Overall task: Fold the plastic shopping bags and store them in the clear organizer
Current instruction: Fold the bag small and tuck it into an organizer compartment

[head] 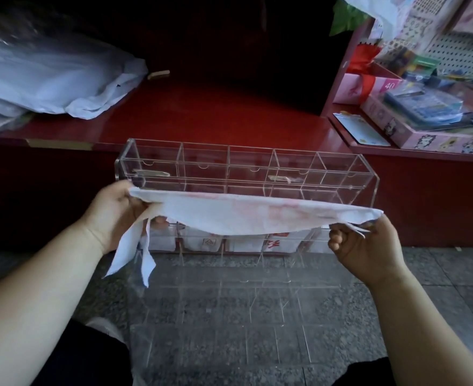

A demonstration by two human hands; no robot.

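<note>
A white plastic shopping bag [246, 215] with faint red print is stretched flat as a long strip between my hands, in front of the clear organizer [151, 157]. My left hand [112, 210] grips its left end, where the two handles hang down. My right hand [366, 246] pinches its right end. The organizer is a tall acrylic rack of several compartments standing on the floor against the red counter. One middle row holds several folded white bags [210, 242]; the top row looks unfilled.
A pile of white plastic bags [48, 76] lies on the red counter [215, 115] at the back left. Pink boxes and stationery goods [424, 112] crowd the shelf at the right. Grey stone floor [257, 330] lies below, with my dark-clothed knees at the bottom edge.
</note>
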